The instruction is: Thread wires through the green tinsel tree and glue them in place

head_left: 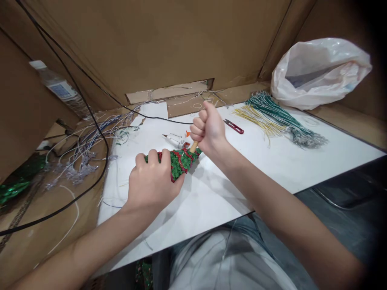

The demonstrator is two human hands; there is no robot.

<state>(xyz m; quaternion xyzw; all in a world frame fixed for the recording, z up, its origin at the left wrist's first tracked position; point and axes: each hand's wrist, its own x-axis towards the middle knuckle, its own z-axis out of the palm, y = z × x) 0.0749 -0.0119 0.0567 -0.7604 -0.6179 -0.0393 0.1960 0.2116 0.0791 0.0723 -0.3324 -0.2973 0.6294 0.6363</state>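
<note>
- From the head camera, we are clamping our left hand (152,177) over a green, cone-shaped Christmas-tree ornament (181,162), its fingers bending across the top and its thumb lying along the near side.
- We are seeing a rough, crinkled, leafy green surface on the ornament, with raised red garland bands winding round it.
- The ornament is lying on its side above the smooth white tabletop (208,205), between our two hands; we cannot tell how much of it is touching the board.
- Its long axis is running left to right and slightly away from us, the narrow end pointing right, the wider part disappearing under our left palm.
- We are closing our right hand (208,127) in a fist on a tool with a smooth, pale wooden handle (194,146), its lower end meeting the ornament near the narrow tip; our thumb is pointing up.
- Just beyond the ornament, a white plastic tool (175,139) with a dark pointed tip is lying on the board.
- Beyond our right wrist, red-handled thread snips (234,126) are resting near yellow wires (261,121) and green wires (276,110), all thin and bundled.
</note>
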